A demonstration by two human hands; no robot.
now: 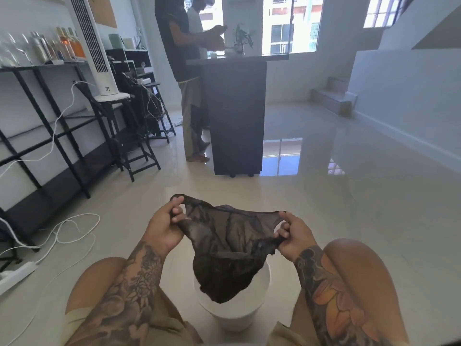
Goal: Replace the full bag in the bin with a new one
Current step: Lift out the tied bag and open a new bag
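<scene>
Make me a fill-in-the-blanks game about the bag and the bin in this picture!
1. Both hands, the left hand and the right hand, hold a thin ____ bag by its handles.
2. The bottom of the bag hangs into a ____ bin.
3. The bin stands on the shiny ____, between the person's knees.

Missing words: black; white; floor
</scene>
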